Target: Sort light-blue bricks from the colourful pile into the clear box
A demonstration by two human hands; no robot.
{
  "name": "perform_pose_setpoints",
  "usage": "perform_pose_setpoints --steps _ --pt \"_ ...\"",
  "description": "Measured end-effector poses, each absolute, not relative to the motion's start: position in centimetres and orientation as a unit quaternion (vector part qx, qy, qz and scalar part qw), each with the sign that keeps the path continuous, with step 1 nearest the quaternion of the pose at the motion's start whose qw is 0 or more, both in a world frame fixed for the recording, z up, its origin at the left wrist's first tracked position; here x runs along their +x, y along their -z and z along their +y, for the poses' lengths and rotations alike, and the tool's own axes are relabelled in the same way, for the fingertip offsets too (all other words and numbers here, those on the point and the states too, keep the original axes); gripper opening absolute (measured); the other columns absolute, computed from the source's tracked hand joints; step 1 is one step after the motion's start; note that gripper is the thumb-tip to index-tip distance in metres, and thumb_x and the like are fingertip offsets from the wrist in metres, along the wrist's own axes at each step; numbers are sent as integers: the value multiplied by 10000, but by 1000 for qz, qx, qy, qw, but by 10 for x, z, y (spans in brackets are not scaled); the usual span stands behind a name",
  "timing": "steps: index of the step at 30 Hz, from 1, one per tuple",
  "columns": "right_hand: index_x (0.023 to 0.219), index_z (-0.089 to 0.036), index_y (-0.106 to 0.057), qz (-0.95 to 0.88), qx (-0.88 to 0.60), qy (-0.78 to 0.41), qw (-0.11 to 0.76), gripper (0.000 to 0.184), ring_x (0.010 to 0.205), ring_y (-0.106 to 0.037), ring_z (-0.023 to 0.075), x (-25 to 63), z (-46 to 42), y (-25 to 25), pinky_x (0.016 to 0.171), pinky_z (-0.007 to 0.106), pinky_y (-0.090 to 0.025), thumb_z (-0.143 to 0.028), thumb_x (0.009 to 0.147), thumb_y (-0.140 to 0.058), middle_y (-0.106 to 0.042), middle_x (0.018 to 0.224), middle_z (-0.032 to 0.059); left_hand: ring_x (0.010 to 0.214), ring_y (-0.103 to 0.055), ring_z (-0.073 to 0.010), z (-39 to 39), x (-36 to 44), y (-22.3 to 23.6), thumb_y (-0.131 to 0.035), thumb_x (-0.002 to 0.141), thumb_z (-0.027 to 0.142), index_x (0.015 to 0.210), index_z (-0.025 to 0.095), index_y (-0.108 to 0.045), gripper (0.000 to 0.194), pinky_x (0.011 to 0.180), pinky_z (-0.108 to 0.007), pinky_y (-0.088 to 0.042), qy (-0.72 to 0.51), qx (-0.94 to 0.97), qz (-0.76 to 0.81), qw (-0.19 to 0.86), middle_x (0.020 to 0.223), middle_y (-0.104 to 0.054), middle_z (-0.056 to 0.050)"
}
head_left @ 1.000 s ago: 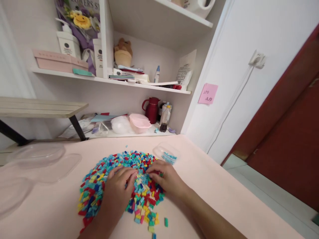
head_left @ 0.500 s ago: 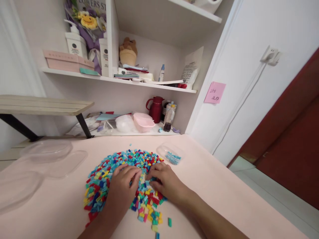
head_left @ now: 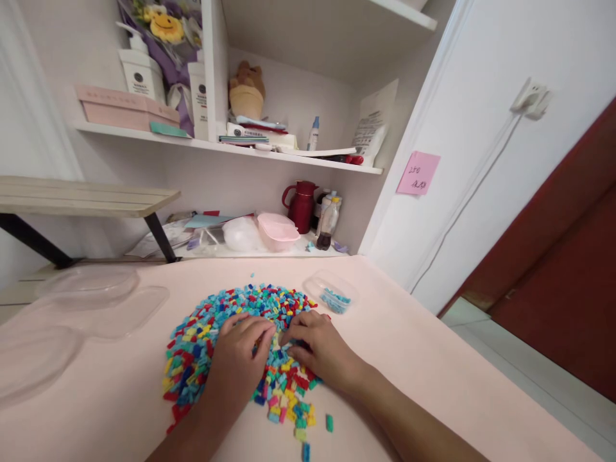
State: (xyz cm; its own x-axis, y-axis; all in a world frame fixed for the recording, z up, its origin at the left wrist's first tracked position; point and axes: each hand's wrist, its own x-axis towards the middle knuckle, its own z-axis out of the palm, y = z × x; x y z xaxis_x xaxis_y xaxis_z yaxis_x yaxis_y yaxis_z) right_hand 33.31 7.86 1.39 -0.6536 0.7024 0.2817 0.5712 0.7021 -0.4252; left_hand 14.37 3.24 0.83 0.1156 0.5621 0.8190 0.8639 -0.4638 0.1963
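A wide pile of small toy building bricks (head_left: 206, 321) in blue, red, yellow, green and pink covers the middle of the table. My left hand (head_left: 243, 350) rests over the pile, palm down, its fingers curled and thumb close to the index fingertip; whatever they hold is hidden. Just to the right, my right hand (head_left: 315, 343) lies on the pile with fingers bent inward and thumb below them, and I cannot make out what is in them. The fingertips of both hands nearly meet. Behind my right hand, a clear plastic tub (head_left: 337, 292) contains light blue bricks.
Clear plastic containers (head_left: 89, 285) and lids lie on the left of the pink tabletop (head_left: 409, 359). A few stray bricks (head_left: 330, 422) lie near the front edge. At the back stand a pink bowl (head_left: 278, 232), a red jug (head_left: 301, 208) and bottles (head_left: 328, 224). A wooden riser (head_left: 86, 199) is at left.
The camera view has shifted slightly. My fingers have moved a little over the bricks, with the right fingertips slightly closer to the left hand; both hands stay in about the same place.
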Motion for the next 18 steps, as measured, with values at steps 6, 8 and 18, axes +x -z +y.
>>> perform_pose_setpoints --steps 6,8,18 --pt "878 -272 -700 -882 -364 -183 238 191 959 -582 205 331 79 -11 896 368 -378 -119 764 -697 -670 965 -8 753 -698 -167 33 143 -8 -479 896 212 811 249 -683 224 839 -374 -507 451 -729 -493 151 817 -767 19" --pt "846 -263 -709 -871 -364 -200 260 186 964 -581 205 330 79 -11 903 367 -388 -101 756 -690 -667 961 -2 766 -698 -168 35 142 -5 -485 894 214 816 248 -684 217 832 -370 -508 446 -733 -491 147 826 -766 18" --pt "787 -214 -741 -733 -329 -421 420 102 993 -608 221 326 80 -16 898 379 -486 -296 808 -685 -637 1022 70 935 -670 -202 39 137 1 -566 862 259 1036 284 -682 211 850 -368 -497 434 -742 -475 187 1020 -731 -15"
